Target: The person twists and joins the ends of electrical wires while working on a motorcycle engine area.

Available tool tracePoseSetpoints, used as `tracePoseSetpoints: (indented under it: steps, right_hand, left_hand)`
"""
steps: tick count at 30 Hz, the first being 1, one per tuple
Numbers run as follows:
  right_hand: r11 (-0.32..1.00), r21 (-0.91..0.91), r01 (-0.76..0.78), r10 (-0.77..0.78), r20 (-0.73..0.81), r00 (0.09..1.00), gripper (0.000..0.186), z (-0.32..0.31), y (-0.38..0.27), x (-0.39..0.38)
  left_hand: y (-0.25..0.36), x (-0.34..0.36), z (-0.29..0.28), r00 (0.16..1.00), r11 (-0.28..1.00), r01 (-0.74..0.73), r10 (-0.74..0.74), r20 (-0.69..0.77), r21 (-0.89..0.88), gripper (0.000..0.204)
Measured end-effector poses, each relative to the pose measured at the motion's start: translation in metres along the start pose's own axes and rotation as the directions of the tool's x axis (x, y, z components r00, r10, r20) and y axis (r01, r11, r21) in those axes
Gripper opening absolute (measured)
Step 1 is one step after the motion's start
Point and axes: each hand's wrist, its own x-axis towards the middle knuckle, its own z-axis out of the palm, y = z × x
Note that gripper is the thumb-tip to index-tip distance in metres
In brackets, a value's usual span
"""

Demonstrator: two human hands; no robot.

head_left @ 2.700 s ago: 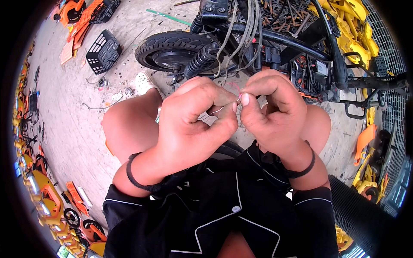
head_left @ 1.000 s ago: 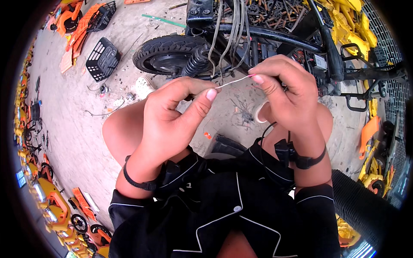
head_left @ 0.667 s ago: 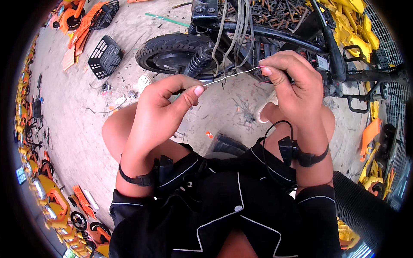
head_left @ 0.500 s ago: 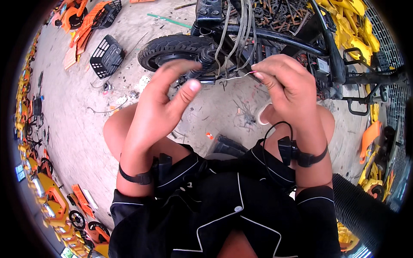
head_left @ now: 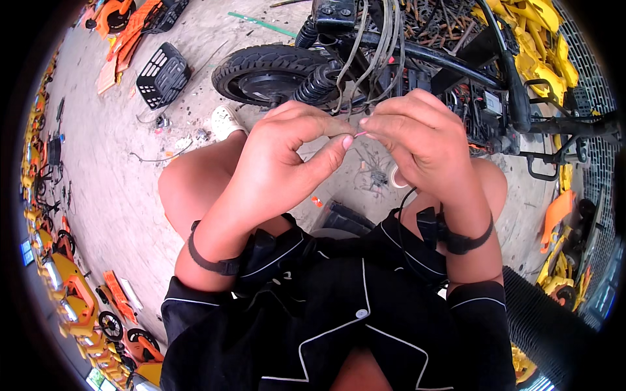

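Pink wire point(head_left: 361, 134), short visible length, between your two hands, above the floor point(head_left: 111, 202). Hazards by source, largest first.

Black frame point(head_left: 430, 59) with wheel point(head_left: 261, 85): beyond your hands; a forward swing could knock your knuckles. Grey cables point(head_left: 391, 32), hanging loose: the wire might snag there. Left hand point(head_left: 280, 150): thumb and forefinger nearly meeting at the wire; whether they clamp it cannot be told. Right hand point(head_left: 420, 140): grip closed, fingertips pinching the wire; pulling too hard could snap it. Dark clippings point(head_left: 378, 177), floor level: if you drop the wire, it could get lost among them.
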Motion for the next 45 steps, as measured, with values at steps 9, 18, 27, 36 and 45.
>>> tracePoseSetpoints:
  steps: [9, 18, 27, 36, 45]
  right_hand:
    - [0.995, 0.101, -0.01, 0.014, -0.035, 0.999, 0.022, -0.002, -0.004, 0.003]
    - [0.881, 0.426, -0.207, 0.247, -0.042, 0.968, 0.015, 0.004, -0.007, -0.002]
    - [0.92, 0.277, -0.278, 0.321, -0.125, 0.939, 0.016, 0.004, -0.024, 0.002]
    - [0.962, 0.155, -0.224, 0.247, -0.147, 0.958, 0.018, 0.007, -0.031, 0.001]
    - [0.932, 0.244, -0.269, 0.301, -0.102, 0.948, 0.017, 0.004, -0.032, -0.001]
  left_hand:
    - [0.004, -0.003, 0.004, 0.987, 0.935, 0.159, -0.152, 0.047, -0.317, 0.013]
    - [0.011, -0.004, 0.008, 0.962, 0.784, 0.258, -0.26, 0.079, -0.565, 0.013]
    - [0.019, -0.004, 0.014, 0.902, 0.688, 0.352, -0.431, 0.032, -0.635, 0.014]
    - [0.009, -0.004, 0.022, 0.974, 0.958, 0.106, -0.153, -0.164, -0.265, 0.01]
    - [0.01, -0.003, 0.027, 0.945, 0.967, -0.108, 0.172, -0.277, 0.23, 0.021]
